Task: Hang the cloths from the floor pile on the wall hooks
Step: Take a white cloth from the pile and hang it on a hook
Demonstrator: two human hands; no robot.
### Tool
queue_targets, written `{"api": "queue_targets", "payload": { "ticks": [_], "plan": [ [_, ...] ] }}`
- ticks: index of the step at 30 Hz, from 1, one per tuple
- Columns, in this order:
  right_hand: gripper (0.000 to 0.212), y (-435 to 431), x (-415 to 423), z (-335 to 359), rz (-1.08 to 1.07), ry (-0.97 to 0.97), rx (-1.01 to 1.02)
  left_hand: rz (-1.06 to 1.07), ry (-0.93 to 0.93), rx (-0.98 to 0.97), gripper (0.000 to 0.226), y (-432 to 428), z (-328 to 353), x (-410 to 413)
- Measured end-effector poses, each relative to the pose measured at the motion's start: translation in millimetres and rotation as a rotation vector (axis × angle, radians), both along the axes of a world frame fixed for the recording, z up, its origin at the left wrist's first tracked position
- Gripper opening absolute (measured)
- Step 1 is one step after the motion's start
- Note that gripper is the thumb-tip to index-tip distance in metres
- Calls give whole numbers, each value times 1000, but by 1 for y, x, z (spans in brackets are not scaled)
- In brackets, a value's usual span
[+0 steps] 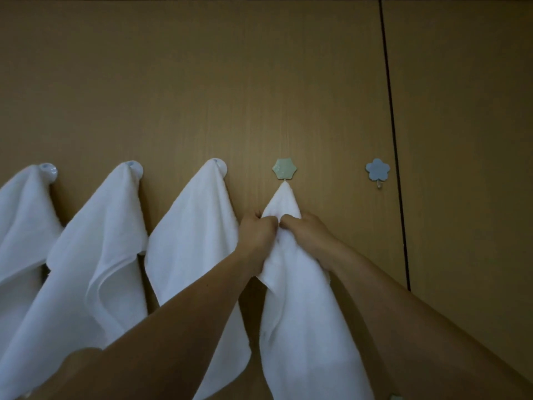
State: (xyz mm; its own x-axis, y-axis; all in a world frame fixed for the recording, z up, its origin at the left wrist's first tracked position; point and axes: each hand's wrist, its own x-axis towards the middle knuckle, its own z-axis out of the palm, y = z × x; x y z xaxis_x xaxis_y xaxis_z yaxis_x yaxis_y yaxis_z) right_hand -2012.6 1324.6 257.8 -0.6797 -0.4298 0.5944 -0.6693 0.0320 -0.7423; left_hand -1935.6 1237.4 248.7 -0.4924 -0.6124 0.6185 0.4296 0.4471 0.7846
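Nearest to me are my two bare forearms, reaching up and forward from the lower corners and meeting at the middle. My left hand and my right hand sit knuckle to knuckle, each with fingers curled and pinching the same soft white terry cloth just under its top. Below my hands the cloth falls in one long fold that runs past the bottom edge between my arms.

Its pinched-up tip rises to a point that touches the small metal peg under a pale green six-pointed plastic hook. I cannot tell whether the tip is actually caught on the peg.

To the left hang three more white cloths, each draped by a corner over a round glossy white hook. They spread into wide overlapping folds, and the nearest of them lies partly behind my left forearm. To the right of the green one, well apart, is a blue flower-shaped hook with its bare metal peg.

All five hooks sit in one level row on a flat, dimly lit brown wood-grain wall panel. A thin dark vertical seam splits the panel just right of the blue hook, and another faint joint runs along the very top.
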Motion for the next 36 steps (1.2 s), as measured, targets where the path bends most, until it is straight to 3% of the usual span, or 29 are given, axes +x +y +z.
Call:
{"api": "queue_targets", "payload": {
  "ticks": [2, 4, 8, 13, 17, 19, 25, 32, 36],
  "plan": [
    [30, 2, -5, -12, 100, -72, -76, -2, 81, 37, 4, 1, -10, -3],
    [24, 6, -10, -24, 141, -84, -123, 16, 162, 39, 14, 1, -22, -6],
    [36, 9, -8, -41, 175, -88, -161, -64, 157, 71, 30, -1, -46, -10],
    [56, 15, -2, -61, 0, 8, -130, -145, 58, 65, 15, -13, -65, -7],
    [62, 18, 6, -89, -108, 14, -145, -290, 65, 72, 30, -13, -88, -2],
    [65, 19, 13, -102, -201, 35, -130, -241, 64, 2, 36, -12, -104, 1],
    [63, 36, 34, -148, -193, 96, -115, -67, -91, -62, 34, -4, -152, 13],
    [58, 72, 77, -206, -259, 102, -16, -168, -332, -66, 43, 17, -220, 48],
    [52, 104, 97, -247, -351, 35, 83, -128, -512, -218, 40, 17, -255, 63]
  ]
}}
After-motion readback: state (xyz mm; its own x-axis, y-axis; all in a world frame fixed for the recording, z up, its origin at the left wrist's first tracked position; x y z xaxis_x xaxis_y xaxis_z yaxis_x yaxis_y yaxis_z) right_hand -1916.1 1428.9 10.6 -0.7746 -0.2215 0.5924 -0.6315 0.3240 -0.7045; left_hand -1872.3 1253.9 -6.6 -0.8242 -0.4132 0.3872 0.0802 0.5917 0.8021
